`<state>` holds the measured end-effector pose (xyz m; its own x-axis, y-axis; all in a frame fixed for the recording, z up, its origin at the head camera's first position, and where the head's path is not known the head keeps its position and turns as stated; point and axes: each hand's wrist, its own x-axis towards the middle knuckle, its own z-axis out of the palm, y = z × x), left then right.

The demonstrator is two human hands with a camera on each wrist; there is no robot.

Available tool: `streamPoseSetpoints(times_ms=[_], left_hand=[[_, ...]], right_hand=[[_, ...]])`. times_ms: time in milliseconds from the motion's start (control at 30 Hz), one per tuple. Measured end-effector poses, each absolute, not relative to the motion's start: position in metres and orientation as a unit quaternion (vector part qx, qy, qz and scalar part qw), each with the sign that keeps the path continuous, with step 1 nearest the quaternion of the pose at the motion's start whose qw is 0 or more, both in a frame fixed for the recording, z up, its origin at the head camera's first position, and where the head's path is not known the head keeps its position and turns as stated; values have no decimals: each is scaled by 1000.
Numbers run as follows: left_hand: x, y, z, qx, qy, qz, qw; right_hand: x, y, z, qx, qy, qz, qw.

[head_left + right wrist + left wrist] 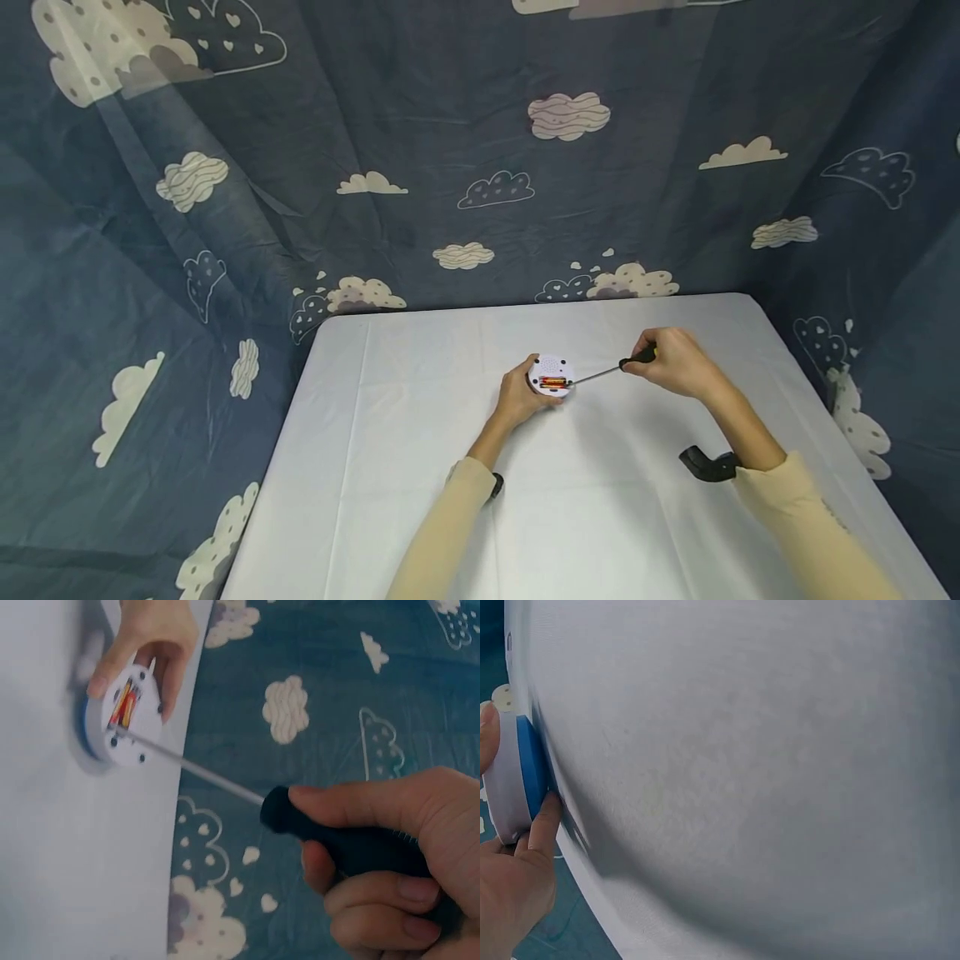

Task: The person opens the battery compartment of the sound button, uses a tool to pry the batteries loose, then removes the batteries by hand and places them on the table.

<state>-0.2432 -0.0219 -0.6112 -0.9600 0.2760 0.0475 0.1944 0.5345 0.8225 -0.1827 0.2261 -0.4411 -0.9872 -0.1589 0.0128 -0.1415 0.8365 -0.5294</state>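
A round white device [552, 367] with a blue opposite side is held by its edge in my left hand [517, 395], just over the table. Its underside faces up, showing a speaker-like hole pattern and a battery bay with orange batteries [554, 382]. In my right hand [678, 363] I grip the black handle of a screwdriver [225, 784]. The metal shaft reaches left, and its tip meets the device at the end of the battery bay. In the left wrist view, the blue side [532, 769] lies close to the cloth, with fingers around the rim.
A white cloth covers the table [405, 433]. A dark blue curtain [450, 208] with cloud prints hangs behind and at both sides. Black wrist devices [708, 465] sit at both sleeves.
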Motion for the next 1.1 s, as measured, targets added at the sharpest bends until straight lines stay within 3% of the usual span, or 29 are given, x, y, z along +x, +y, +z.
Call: streamPoseSetpoints(times_ms=[600, 1100], left_hand=[[-249, -25, -612, 136, 877, 459, 50], [-249, -28, -616, 146, 843, 515, 59]], right_hand=[[-191, 287, -496, -40, 921, -387, 36], [-174, 313, -546, 37, 870, -485, 79]])
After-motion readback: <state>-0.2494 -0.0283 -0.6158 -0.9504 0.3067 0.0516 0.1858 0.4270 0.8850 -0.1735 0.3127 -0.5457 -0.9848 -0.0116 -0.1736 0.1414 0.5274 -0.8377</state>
